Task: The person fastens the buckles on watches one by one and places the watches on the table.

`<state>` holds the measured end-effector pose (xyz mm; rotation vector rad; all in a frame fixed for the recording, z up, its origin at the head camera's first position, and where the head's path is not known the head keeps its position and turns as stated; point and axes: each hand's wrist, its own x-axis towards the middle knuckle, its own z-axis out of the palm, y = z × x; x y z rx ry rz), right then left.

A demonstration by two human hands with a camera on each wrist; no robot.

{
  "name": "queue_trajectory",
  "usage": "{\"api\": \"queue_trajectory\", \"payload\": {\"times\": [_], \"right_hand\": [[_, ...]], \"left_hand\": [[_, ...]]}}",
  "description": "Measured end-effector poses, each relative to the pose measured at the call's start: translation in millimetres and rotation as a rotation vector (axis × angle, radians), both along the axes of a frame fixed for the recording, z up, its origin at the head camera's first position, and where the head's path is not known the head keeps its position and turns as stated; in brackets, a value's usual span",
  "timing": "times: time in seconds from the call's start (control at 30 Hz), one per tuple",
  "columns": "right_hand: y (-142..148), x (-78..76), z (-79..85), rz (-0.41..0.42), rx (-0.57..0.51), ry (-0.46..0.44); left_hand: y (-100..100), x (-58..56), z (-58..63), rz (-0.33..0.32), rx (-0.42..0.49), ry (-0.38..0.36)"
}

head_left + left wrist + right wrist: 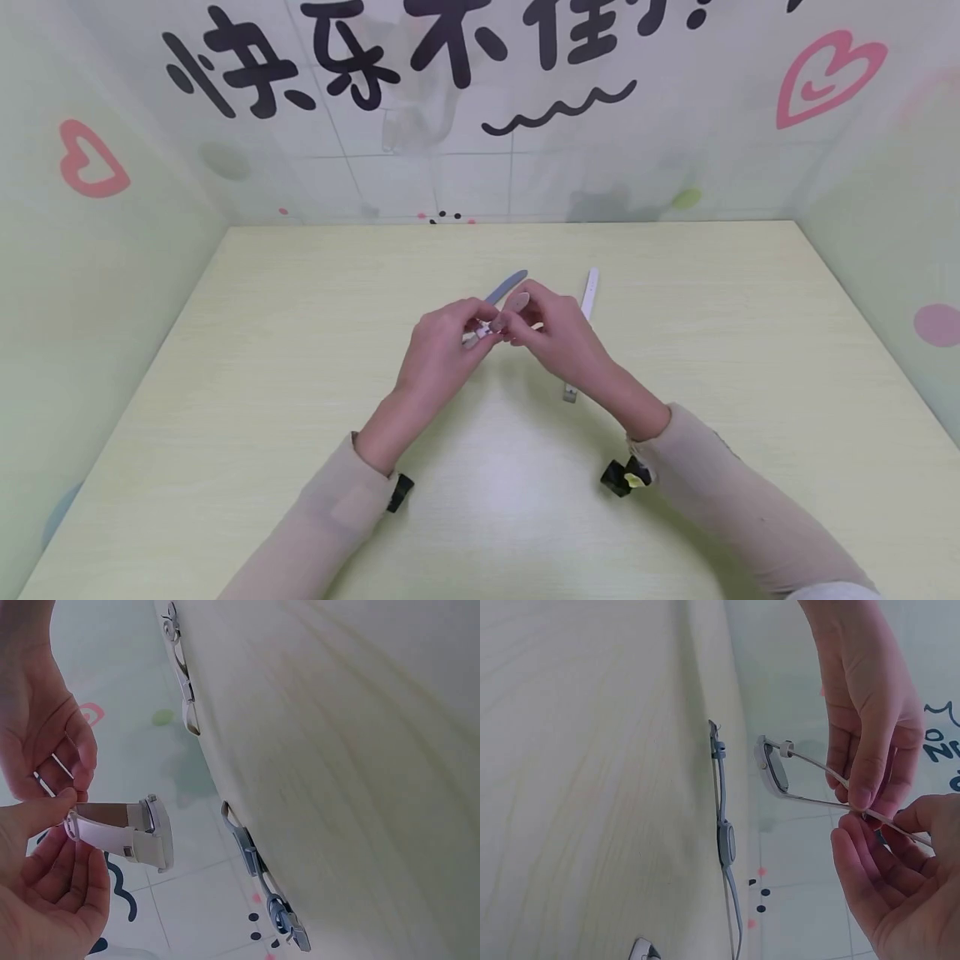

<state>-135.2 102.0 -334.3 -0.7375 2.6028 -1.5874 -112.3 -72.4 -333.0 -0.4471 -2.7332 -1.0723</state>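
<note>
A wristwatch with a pale pink strap (pixel 517 302) is held off the table between both hands. My left hand (pixel 438 346) pinches the strap beside its buckle (pixel 71 825). The strap's tail lies between the fingers of my right hand (pixel 562 333). In the right wrist view the strap passes through the buckle, so the band forms a loop with the watch case (pixel 775 766) at its far end. Fingers hide part of the buckle. Behind the hands lies a blue-grey watch (pixel 726 844); a white-strapped watch (pixel 591 292) lies partly under my right arm.
The pale wood-grain table (pixel 262 358) extends around the hands. Printed wall sheets (pixel 285 183) with writing and hearts stand behind it and at both sides. Black wrist-camera mounts (pixel 618 477) hang at the sleeves.
</note>
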Motion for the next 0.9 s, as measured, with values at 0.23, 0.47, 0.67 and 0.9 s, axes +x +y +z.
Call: {"api": "queue_trajectory", "payload": {"times": [0.23,0.47,0.67,0.9], "right_hand": [[1.8,-0.9,0.4,-0.021,-0.11,-0.137],[3.2,-2.9,2.3,-0.059,-0.144,-0.14],[2.6,-1.7,0.1,-0.06,-0.175,-0.137],[0.6,-0.1,-1.9,-0.06,-0.191,-0.124]], "left_hand": [[-3.9,0.1,-3.2,-0.037,0.151,-0.106],[-10.5,-1.7,-4.9,-0.034,0.257,-0.284],[-12.4,-2.3,-9.4,-0.054,0.295,-0.353],[-10.3,-2.6,-9.8,-0.022,0.339,-0.354]]}}
